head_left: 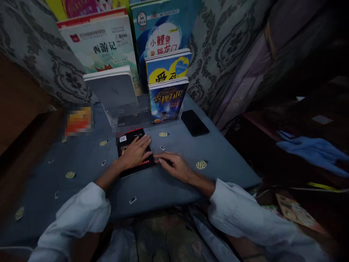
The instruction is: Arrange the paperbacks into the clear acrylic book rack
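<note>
Resting flat on the black book, the left hand is open, its fingers stretched over the cover. The right hand is half curled, index finger and thumb reaching forward to the book's right edge; whether they pinch it, I cannot tell. The book lies between the near edge of the tabletop and the clear stand, which stands toward the far edge. The stand carries a grey book and a blue paperback. By the tabletop's right edge (screen dark) lies a phone, near its far corner.
</note>
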`<state>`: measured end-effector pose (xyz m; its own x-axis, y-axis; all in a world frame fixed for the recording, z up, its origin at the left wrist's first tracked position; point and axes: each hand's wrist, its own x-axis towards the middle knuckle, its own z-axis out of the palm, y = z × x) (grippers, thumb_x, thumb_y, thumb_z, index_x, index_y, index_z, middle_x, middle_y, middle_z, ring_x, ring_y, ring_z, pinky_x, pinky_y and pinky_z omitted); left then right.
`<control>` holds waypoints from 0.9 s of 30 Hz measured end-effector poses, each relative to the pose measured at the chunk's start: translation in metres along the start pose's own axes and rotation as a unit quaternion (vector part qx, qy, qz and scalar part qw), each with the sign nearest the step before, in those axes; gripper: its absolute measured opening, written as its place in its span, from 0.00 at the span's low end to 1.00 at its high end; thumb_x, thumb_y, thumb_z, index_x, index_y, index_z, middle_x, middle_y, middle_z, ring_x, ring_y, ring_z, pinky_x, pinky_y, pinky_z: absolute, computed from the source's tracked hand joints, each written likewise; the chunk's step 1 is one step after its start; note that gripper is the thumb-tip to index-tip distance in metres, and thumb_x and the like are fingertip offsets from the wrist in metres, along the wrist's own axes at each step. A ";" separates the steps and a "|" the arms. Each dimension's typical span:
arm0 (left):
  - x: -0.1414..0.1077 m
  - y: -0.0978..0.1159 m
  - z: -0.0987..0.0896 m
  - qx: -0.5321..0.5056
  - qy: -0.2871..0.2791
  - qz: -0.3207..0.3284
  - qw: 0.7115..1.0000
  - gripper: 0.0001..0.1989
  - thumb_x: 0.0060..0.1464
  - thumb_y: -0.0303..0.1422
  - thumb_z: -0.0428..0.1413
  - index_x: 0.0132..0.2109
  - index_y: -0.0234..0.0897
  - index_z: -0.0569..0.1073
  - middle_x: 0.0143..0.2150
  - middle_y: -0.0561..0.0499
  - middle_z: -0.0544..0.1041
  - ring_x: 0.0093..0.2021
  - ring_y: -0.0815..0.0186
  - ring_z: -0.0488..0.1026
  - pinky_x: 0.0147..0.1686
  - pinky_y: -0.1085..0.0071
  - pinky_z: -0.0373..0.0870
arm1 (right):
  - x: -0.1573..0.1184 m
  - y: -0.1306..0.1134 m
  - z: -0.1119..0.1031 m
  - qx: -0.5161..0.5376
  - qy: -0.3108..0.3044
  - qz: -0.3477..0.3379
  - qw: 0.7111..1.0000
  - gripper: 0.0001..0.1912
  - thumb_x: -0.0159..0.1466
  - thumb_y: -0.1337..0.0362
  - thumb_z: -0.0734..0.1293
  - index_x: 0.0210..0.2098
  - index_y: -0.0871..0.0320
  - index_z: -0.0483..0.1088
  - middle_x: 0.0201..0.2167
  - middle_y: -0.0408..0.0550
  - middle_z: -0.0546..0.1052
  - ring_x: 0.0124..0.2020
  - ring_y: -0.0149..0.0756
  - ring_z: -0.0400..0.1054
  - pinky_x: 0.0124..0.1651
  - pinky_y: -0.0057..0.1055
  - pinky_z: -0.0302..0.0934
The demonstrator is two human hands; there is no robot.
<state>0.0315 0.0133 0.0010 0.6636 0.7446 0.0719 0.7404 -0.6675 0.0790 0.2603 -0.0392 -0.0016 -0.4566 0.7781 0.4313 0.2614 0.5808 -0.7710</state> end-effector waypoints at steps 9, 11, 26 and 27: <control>-0.048 0.059 -0.010 -0.036 -0.026 0.096 0.994 0.33 0.68 0.47 0.44 0.72 0.33 0.53 0.74 0.42 0.53 0.74 0.59 0.49 0.73 0.57 0.45 | 0.003 0.007 0.002 -0.001 0.068 0.065 0.996 0.14 0.69 0.63 0.61 0.47 0.56 0.77 0.42 0.50 0.82 0.43 0.40 0.77 0.46 0.36 0.71; -0.052 0.046 -0.009 -0.043 -0.030 0.074 0.996 0.32 0.69 0.47 0.42 0.72 0.35 0.52 0.74 0.43 0.52 0.74 0.60 0.49 0.72 0.57 0.46 | 0.005 0.010 0.004 -0.019 0.042 0.061 0.997 0.15 0.69 0.63 0.60 0.48 0.57 0.76 0.41 0.51 0.82 0.42 0.41 0.77 0.45 0.38 0.72; -0.059 -0.046 0.024 -0.083 0.184 -0.330 0.922 0.32 0.64 0.44 0.48 0.66 0.25 0.62 0.67 0.28 0.64 0.71 0.45 0.56 0.67 0.46 0.52 | 0.052 0.022 0.053 -0.181 -0.104 0.055 0.977 0.27 0.70 0.62 0.61 0.65 0.65 0.61 0.71 0.67 0.55 0.72 0.53 0.50 0.70 0.54 0.52; -0.059 -0.046 0.024 -0.127 0.206 -0.326 0.914 0.32 0.63 0.45 0.49 0.65 0.26 0.63 0.67 0.30 0.65 0.70 0.46 0.57 0.67 0.46 0.52 | 0.052 0.023 0.057 -0.186 -0.100 0.054 0.976 0.27 0.69 0.62 0.61 0.66 0.67 0.61 0.71 0.68 0.55 0.72 0.54 0.48 0.71 0.55 0.49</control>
<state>-0.0390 -0.0001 -0.0310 -0.0454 0.9554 0.2919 0.8803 -0.0999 0.4639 0.1945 0.0009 -0.0234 -0.5559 0.7994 0.2278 0.5913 0.5730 -0.5675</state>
